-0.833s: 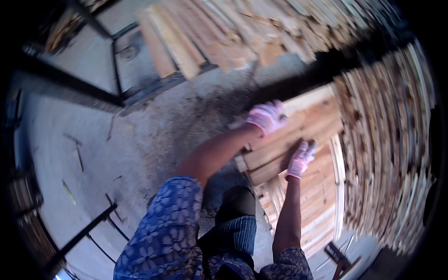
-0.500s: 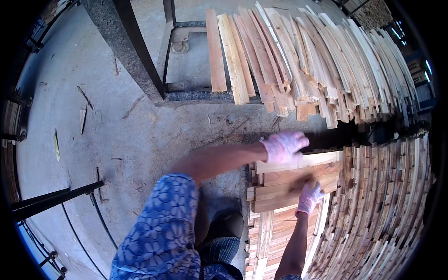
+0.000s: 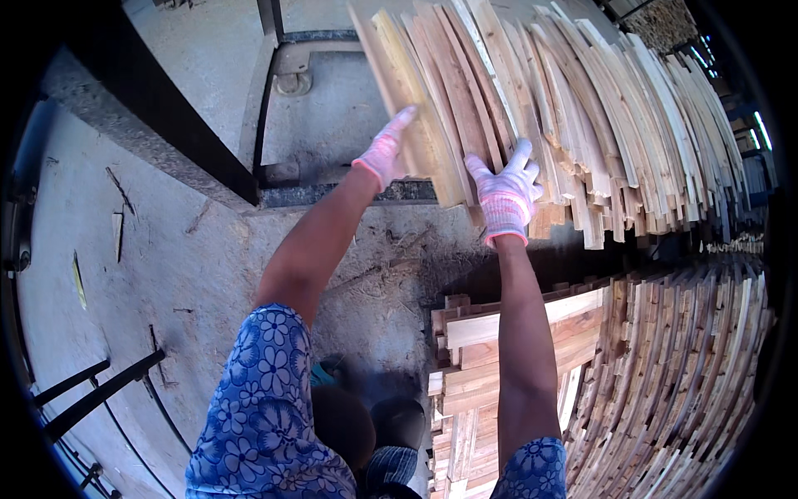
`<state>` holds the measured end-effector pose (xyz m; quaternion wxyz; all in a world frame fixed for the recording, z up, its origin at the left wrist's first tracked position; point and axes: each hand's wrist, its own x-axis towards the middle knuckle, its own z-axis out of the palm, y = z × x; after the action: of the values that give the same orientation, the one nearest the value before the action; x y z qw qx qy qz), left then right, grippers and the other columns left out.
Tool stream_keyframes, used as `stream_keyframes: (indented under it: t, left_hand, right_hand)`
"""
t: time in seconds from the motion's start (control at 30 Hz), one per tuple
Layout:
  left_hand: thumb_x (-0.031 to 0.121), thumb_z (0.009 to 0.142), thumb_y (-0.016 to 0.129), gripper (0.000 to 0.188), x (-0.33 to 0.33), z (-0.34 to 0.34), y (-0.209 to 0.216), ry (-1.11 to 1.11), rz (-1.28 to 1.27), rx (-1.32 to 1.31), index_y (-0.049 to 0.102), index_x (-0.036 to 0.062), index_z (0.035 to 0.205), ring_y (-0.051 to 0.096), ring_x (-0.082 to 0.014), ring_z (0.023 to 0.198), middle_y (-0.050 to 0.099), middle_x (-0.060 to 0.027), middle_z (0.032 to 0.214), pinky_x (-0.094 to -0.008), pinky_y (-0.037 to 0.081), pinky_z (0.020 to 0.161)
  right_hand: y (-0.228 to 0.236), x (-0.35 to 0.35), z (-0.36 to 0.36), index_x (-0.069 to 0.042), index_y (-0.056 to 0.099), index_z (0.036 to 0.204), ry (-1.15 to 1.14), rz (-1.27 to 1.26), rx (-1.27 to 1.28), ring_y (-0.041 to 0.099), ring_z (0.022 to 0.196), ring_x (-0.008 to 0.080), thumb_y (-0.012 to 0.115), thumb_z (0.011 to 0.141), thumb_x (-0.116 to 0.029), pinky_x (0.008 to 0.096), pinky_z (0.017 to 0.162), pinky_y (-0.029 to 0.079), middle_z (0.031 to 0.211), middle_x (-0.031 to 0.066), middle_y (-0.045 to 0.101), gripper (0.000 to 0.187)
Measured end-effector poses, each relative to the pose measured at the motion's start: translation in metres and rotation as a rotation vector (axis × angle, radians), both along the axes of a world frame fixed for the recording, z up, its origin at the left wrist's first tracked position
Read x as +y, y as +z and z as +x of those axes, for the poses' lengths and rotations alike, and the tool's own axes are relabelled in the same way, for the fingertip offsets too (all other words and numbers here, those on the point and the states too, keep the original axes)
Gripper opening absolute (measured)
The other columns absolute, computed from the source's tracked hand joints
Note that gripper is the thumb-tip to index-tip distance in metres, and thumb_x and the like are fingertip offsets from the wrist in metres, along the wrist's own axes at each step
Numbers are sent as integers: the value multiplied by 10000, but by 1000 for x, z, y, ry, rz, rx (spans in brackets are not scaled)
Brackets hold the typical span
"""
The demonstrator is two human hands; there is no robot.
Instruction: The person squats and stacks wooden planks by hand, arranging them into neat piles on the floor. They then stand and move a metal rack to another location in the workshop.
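My left hand [image 3: 389,151], in a pink and white knit glove, is at the left end of a row of loose wooden slats. Its fingers reach over the edge of the outermost slat [image 3: 420,125], which is tilted and slightly blurred. My right hand [image 3: 505,190], gloved alike, rests on the near ends of the slats [image 3: 470,91] farther right, with thumb and fingers spread. Below my right forearm stands a neat stack of short boards [image 3: 474,353], its top boards lying crosswise.
Dense stacked slats [image 3: 673,358] fill the lower right. A black metal frame [image 3: 158,108] rises at the upper left, its low bar [image 3: 332,195] running under the slats. Thin black rods [image 3: 108,391] stand at the lower left. Wood scraps [image 3: 118,237] litter the concrete floor.
Both hands have moved up and away from the short-board stack to the loose slats. The leftmost slats have shifted and tilted under my left hand. The view has shifted slightly.
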<state>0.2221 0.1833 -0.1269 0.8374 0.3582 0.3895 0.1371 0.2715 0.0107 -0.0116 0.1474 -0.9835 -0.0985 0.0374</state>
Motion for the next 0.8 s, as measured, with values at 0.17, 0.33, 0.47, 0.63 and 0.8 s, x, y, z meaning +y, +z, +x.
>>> stream_keyframes:
  t: [0.17,0.33,0.47,0.63,0.8]
  left_hand:
    - [465,823,751,660,-2,21,-14,10,-288,-441,539,135,1354,640,-335,1109,642,-130,1245,-591,534,906]
    - [439,821,747,618,-11,33,-1,53,-293,-281,561,135,1325,654,-305,1079,659,-124,1218,-563,535,919]
    - [448,816,756,636,6,10,13,-53,-190,-212,559,134,1332,657,-279,1071,662,-118,1212,-524,539,933]
    - [417,829,782,611,17,-81,33,-185,-83,-197,575,122,1322,670,-240,1062,678,-96,1196,-450,555,933]
    - [473,808,797,864,-2,-122,16,-244,276,70,417,-5,1419,634,-267,1145,618,-176,1273,-431,515,992]
  right_hand:
    - [-15,1,10,-142,252,1540,44,165,0,453,1325,445,849,705,-502,498,1050,453,1511,226,311,1088]
    - [-17,-2,16,-103,317,1515,46,226,-33,465,1319,431,868,689,-463,466,1067,446,1495,245,319,1056]
    - [-7,10,-16,-125,272,1547,8,364,141,466,1316,401,840,733,-423,465,1073,440,1489,223,306,1037]
    - [-42,-18,-98,-57,302,1508,150,650,270,457,1297,369,846,746,-411,434,1042,444,1413,261,324,1000]
    - [-26,-37,-57,-77,332,1532,11,665,732,594,1128,249,592,957,-562,389,990,469,1389,128,535,795]
